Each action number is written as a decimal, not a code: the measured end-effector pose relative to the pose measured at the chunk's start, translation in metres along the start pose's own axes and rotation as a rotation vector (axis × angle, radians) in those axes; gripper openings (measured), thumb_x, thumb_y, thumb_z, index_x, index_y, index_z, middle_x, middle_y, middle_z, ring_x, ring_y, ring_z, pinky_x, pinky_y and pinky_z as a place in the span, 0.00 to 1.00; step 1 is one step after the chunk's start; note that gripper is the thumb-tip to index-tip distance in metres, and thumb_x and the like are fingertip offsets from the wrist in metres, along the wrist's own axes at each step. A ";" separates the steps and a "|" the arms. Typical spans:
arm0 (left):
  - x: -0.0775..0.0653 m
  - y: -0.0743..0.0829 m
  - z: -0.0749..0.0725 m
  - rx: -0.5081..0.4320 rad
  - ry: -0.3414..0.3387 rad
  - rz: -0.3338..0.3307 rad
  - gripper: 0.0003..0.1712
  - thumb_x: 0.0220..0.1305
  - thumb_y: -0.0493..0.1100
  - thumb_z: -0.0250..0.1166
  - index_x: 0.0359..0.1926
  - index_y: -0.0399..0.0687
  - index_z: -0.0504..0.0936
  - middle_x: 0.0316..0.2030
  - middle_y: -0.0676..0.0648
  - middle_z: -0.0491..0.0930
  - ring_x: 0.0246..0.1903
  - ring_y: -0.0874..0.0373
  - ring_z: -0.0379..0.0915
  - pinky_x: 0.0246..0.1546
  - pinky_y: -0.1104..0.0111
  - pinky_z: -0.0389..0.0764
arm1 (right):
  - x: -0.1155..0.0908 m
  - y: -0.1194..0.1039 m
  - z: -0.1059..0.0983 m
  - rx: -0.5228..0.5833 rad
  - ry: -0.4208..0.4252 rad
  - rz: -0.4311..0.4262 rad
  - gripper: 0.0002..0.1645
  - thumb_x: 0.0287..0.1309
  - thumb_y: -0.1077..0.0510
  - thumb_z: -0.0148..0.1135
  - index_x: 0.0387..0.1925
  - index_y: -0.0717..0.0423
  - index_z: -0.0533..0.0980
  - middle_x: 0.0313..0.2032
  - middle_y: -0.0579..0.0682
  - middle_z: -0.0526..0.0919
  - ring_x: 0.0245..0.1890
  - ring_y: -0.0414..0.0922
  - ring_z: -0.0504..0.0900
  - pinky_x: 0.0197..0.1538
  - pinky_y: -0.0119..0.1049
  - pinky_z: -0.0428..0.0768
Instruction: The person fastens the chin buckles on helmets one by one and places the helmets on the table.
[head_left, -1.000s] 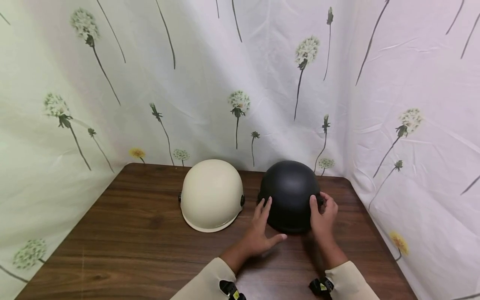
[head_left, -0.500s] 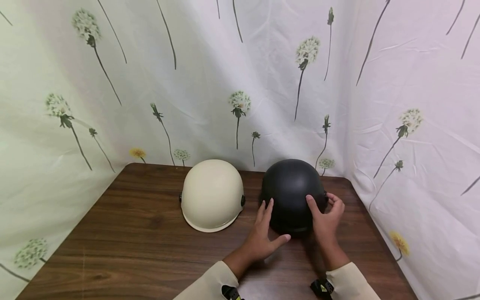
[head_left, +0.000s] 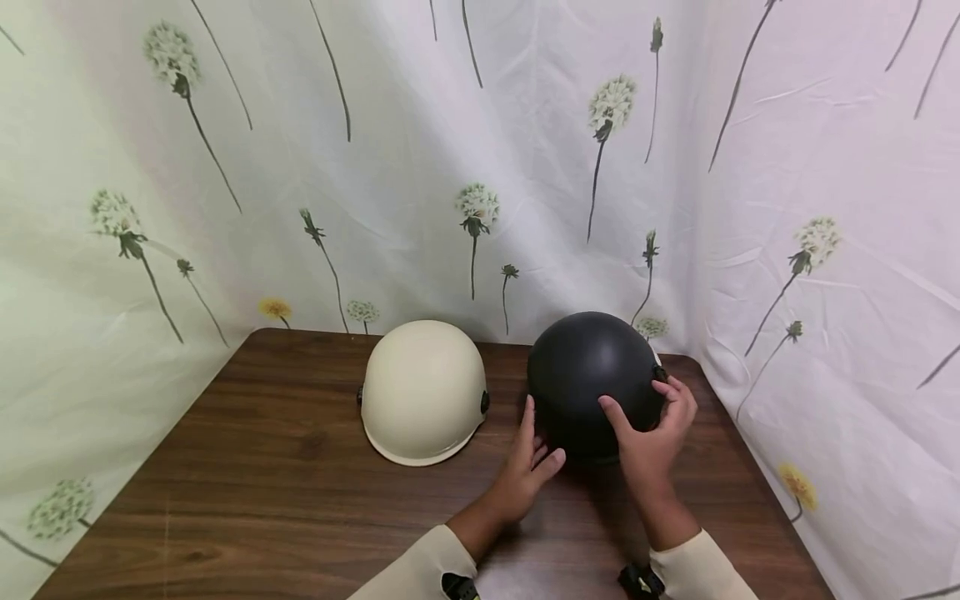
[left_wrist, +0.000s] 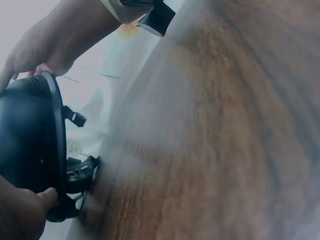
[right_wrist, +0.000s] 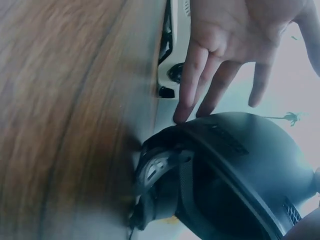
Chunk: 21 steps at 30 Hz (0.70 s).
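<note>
A black helmet (head_left: 592, 383) is near the back right of the table, its rim tipped up toward the right. My right hand (head_left: 652, 442) grips its right side, thumb on the shell and fingers curled at the edge by a black fitting. On the other side, my left hand (head_left: 521, 471) touches the shell; in the right wrist view the fingers of the left hand (right_wrist: 227, 50) reach straight to it. Straps and a pad inside the helmet (right_wrist: 240, 150) show in that view. To the left stands a cream helmet (head_left: 423, 392), dome up, untouched.
Both helmets are on a dark wood-grain table (head_left: 262, 467) with rounded back corners. A white cloth (head_left: 405, 167) printed with dandelions hangs behind and along both sides. Dark straps (left_wrist: 80, 175) hang below the black helmet close over the table.
The black helmet has tipped and shifted slightly right, its right edge rising. My right hand has moved right and up with it; the left hand's fingers have slid lower along its side.
</note>
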<state>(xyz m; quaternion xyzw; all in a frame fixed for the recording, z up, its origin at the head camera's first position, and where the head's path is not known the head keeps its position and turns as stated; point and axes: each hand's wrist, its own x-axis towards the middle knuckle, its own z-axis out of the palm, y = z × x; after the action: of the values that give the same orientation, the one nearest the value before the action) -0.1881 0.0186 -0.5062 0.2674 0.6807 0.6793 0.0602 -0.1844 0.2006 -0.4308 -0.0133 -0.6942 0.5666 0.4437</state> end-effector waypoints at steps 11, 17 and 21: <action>-0.005 0.003 0.008 0.021 0.001 -0.018 0.54 0.79 0.57 0.58 0.85 0.58 0.28 0.84 0.46 0.32 0.81 0.44 0.47 0.73 0.47 0.66 | -0.005 -0.020 -0.002 -0.039 -0.050 -0.108 0.41 0.37 0.72 0.85 0.54 0.76 0.72 0.68 0.72 0.63 0.71 0.59 0.59 0.73 0.48 0.59; -0.005 0.002 0.007 0.215 0.130 0.116 0.54 0.74 0.53 0.65 0.85 0.41 0.43 0.84 0.43 0.30 0.82 0.42 0.39 0.71 0.45 0.68 | -0.006 -0.026 -0.003 -0.045 -0.080 -0.117 0.41 0.37 0.72 0.86 0.54 0.75 0.73 0.68 0.73 0.63 0.71 0.60 0.60 0.72 0.53 0.59; -0.004 0.004 0.001 0.355 0.215 0.169 0.52 0.72 0.56 0.68 0.82 0.36 0.52 0.85 0.48 0.28 0.83 0.42 0.34 0.72 0.37 0.61 | -0.007 -0.025 -0.002 -0.051 -0.099 -0.126 0.41 0.37 0.72 0.85 0.55 0.75 0.73 0.68 0.73 0.62 0.71 0.61 0.60 0.71 0.55 0.60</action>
<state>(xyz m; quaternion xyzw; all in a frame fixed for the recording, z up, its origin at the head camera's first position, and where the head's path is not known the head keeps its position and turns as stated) -0.1836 0.0174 -0.5039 0.2560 0.7672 0.5762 -0.1179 -0.1666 0.1899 -0.4147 0.0472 -0.7291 0.5195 0.4431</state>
